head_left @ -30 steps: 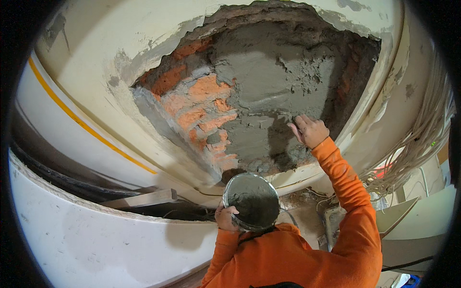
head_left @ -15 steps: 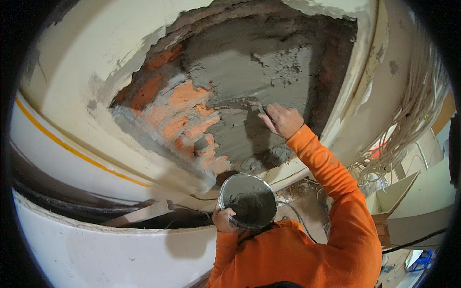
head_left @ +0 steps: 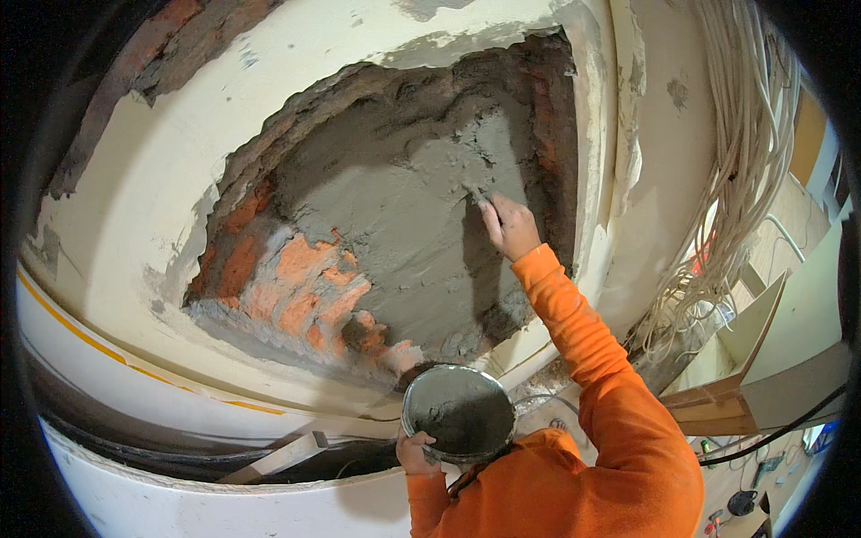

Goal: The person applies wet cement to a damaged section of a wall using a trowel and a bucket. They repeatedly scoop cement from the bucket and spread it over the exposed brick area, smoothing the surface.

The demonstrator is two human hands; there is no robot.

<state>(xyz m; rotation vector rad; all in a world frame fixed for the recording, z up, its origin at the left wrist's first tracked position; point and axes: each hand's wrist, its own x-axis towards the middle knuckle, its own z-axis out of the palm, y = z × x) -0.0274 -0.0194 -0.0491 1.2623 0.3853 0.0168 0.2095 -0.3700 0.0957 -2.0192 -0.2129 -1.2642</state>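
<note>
Mortar pan (head_left: 459,414) gripped at rim by L hand (head_left: 416,451); R hand (head_left: 511,226) closed on trowel (head_left: 473,193) against wet wall patch (head_left: 404,224).

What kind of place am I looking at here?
Most likely a building under renovation: a broken-open patch of cream plastered wall bares orange bricks half-covered with wet grey mortar, and a loose bundle of pale cables hangs at the right.
</note>
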